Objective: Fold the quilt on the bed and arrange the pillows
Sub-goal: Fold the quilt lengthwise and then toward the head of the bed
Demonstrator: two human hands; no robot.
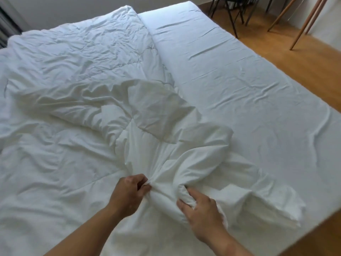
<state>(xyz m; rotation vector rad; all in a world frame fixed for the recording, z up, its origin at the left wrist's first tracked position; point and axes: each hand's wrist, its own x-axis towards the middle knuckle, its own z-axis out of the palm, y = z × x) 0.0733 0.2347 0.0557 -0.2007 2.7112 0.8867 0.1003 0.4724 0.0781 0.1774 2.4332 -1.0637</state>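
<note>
A gathered bunch of the white quilt (73, 71) is held by both hands at the near edge of the bed (239, 80). The left hand (129, 193) is closed on the cloth, a tight pleat of fabric being pinched between its thumb and curled fingers. The right hand (201, 215) is placed just beside it, to the right. Its fingers are tucked into a rolled fold and its thumb is pressed on the near side of that fold, so that the roll is gripped. Between the two hands the fabric is drawn into narrow creases.

From the gripped bunch a thick, twisted ridge of quilt is carried away toward the middle of the bed, where it is turned over on itself in a loose hump. A flatter flap of the same white cloth is laid out to the right of the right hand, close to the near right corner of the bed. The rest of the quilt is spread, heavily wrinkled, over the left part of the bed as far as its far end.

The right part of the bed is covered only by a lightly creased white sheet. A wooden floor (295, 61) is seen beyond the right edge, with dark chair legs (230, 13) and slanted wooden legs (302, 24) standing on it at the far right.
</note>
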